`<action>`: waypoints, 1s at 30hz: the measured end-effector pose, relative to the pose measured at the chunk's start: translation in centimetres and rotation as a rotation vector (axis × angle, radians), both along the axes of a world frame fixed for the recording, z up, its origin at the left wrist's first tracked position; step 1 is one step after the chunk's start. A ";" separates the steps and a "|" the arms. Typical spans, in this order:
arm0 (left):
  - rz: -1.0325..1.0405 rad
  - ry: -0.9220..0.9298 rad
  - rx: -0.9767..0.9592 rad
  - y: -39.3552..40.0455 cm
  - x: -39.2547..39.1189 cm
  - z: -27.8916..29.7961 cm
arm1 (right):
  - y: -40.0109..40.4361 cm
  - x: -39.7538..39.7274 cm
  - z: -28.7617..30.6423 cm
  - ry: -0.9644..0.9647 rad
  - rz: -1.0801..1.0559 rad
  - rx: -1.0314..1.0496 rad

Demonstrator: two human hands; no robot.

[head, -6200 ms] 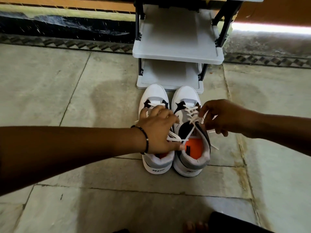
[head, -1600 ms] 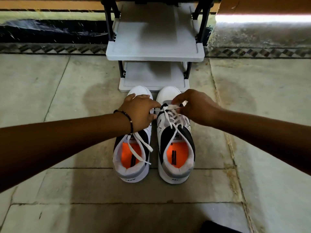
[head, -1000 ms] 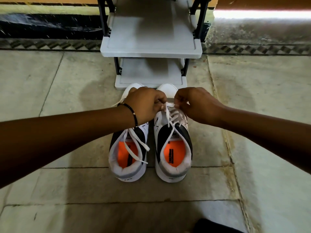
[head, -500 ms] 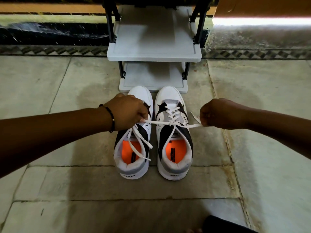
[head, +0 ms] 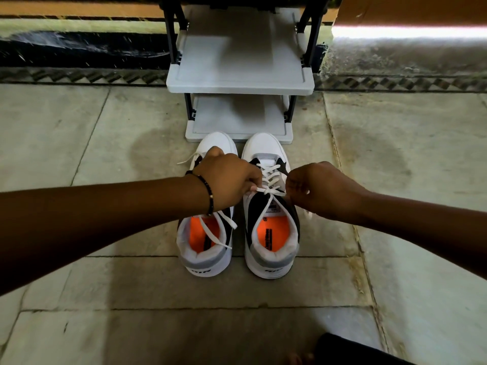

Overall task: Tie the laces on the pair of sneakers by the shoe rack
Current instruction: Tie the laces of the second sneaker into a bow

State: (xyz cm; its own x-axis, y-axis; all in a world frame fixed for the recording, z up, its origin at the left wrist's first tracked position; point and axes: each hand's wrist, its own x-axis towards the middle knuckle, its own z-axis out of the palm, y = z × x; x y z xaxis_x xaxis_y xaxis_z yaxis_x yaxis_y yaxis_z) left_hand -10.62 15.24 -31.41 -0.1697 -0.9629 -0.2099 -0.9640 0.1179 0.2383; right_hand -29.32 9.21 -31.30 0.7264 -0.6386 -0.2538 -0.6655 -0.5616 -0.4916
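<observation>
Two white, black and grey sneakers with orange insoles stand side by side on the floor, toes toward the shoe rack (head: 241, 83). My left hand (head: 229, 181) and my right hand (head: 317, 189) each pinch an end of the right sneaker's (head: 271, 225) white lace, close on either side of a crossing of the lace (head: 266, 190) at the top of the tongue. My left hand covers the front of the left sneaker (head: 205, 248), whose loose lace (head: 218, 230) trails over its opening and out past the toe.
The grey two-shelf rack with black posts stands against a dark skirting and patterned border. Stone floor tiles spread all around. A dark edge of my clothing (head: 350, 351) and a toe show at the bottom right.
Half a second ago my hands were spread wide, pulling the right sneaker's lace taut sideways. Both have moved back in toward the tongue, and the lace span between them is short.
</observation>
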 end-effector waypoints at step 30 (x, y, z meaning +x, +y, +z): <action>0.184 0.498 -0.006 1.3 0.0 0.2 | -1.4 -0.8 1.4 -0.072 -0.182 0.842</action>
State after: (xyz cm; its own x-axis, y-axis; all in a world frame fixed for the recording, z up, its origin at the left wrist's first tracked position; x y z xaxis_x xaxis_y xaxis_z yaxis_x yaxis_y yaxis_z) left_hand -10.61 16.50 -31.24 -0.0752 -0.9871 -0.1414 -0.7394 -0.0400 0.6721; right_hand -30.09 7.82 -29.93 0.6636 -0.3669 -0.6519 -0.6607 0.1212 -0.7408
